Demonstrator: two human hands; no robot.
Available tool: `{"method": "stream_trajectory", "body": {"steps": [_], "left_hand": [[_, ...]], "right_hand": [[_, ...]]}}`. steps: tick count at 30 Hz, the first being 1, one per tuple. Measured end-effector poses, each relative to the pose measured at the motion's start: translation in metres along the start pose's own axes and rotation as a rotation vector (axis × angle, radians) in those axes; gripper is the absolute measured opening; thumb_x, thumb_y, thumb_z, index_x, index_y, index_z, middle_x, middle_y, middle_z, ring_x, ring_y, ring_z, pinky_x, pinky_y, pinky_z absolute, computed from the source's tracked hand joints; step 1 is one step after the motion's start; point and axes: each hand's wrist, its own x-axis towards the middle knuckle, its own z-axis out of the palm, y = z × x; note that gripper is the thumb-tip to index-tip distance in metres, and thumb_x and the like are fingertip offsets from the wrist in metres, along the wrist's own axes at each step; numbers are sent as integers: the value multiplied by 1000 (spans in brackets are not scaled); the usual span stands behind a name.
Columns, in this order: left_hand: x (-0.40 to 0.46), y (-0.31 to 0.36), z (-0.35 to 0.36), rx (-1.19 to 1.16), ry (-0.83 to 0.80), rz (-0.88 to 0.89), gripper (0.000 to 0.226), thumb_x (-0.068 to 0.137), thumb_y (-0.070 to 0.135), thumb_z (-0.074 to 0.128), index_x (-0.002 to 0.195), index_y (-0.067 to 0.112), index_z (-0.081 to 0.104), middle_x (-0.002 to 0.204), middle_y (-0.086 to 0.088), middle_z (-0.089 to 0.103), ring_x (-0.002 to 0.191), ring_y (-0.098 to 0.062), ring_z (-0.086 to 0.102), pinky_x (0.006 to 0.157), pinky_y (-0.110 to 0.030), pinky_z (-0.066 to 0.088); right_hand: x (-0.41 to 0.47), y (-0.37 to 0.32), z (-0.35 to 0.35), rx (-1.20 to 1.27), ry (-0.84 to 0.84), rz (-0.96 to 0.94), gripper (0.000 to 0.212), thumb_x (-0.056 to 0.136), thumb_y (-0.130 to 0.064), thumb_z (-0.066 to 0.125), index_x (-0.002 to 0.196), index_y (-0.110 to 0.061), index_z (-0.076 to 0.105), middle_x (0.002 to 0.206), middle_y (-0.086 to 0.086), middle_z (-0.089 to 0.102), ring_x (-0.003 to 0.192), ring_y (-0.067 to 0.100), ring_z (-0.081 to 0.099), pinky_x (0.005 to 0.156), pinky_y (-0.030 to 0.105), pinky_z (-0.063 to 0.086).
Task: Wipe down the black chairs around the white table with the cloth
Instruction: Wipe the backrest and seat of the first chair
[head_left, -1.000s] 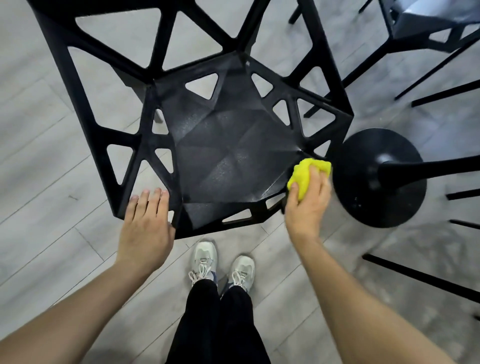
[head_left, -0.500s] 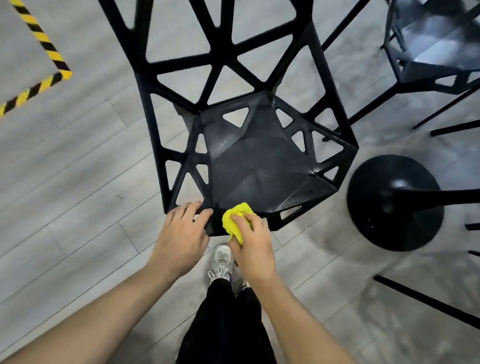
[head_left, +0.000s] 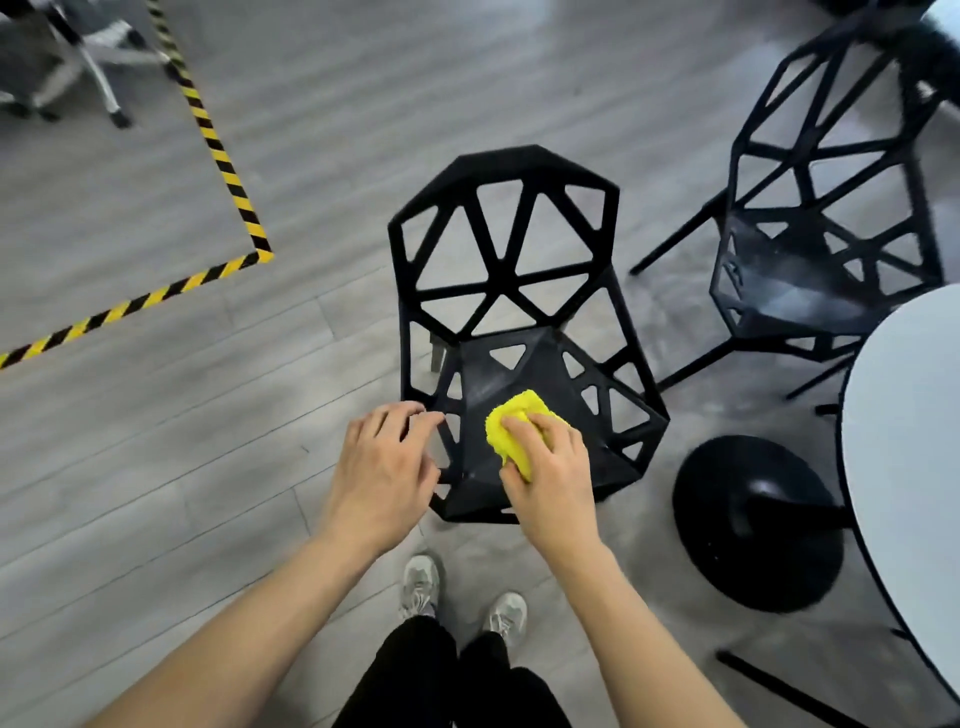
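Observation:
A black lattice chair (head_left: 506, 249) stands in front of me, its seat facing me. My right hand (head_left: 553, 475) grips a bunched yellow cloth (head_left: 511, 423) and presses it on the left part of the seat. My left hand (head_left: 384, 465) hovers at the seat's left edge with fingers loosely spread, holding nothing. A second black chair (head_left: 821, 223) stands at the right, beside the white table (head_left: 914, 426).
The table's round black base (head_left: 753, 525) sits on the floor to the right of the chair. Yellow-and-black floor tape (head_left: 208, 135) marks a corner at the left. An office chair base (head_left: 78, 62) is at the top left. My shoes (head_left: 462, 597) are just below the chair.
The cloth went from the seat's right front corner to its front edge, then up onto the seat's left part. My head lifted, bringing the whole chair and the table into view.

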Motion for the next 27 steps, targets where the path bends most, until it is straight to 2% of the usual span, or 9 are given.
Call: {"method": "stream_trajectory", "body": {"steps": [4,10,16,22,27], "left_hand": [[-12,-3,-53,-22,66,-38,42,85,18,62,126,21,59,125,-1,58,115,-22,52,96,-40,43],[-9,-45,-103,-10,123,-1,38,90,32,48,126,28,58,122,5,57,110,-18,51,94,-37,42],[26,-126,-144,-37,90,121,42,88,43,41,124,29,59,121,6,59,114,-20,55,95,-40,44],[67,-212,-175,-42,38,259,39,87,44,45,120,31,60,119,8,59,114,-19,54,97,-38,41],[107,-241,-192,-85,37,336,39,87,43,45,120,31,61,118,11,59,115,-15,52,100,-34,36]], "right_hand": [[18,-45,-29,18,28,-21,52,77,-13,72,126,-26,61,126,-1,54,107,26,48,94,44,47],[51,-107,-43,13,80,-23,49,81,-18,72,127,-29,60,126,-6,52,107,22,46,93,37,46],[95,-178,-18,26,195,80,47,84,-19,70,128,-33,59,124,-11,47,107,18,44,91,34,47],[133,-242,21,74,315,217,44,86,-22,70,128,-29,60,120,-1,53,105,21,47,90,34,47],[157,-263,33,67,332,284,45,86,-22,69,128,-32,58,120,-3,52,106,20,48,91,37,48]]}}
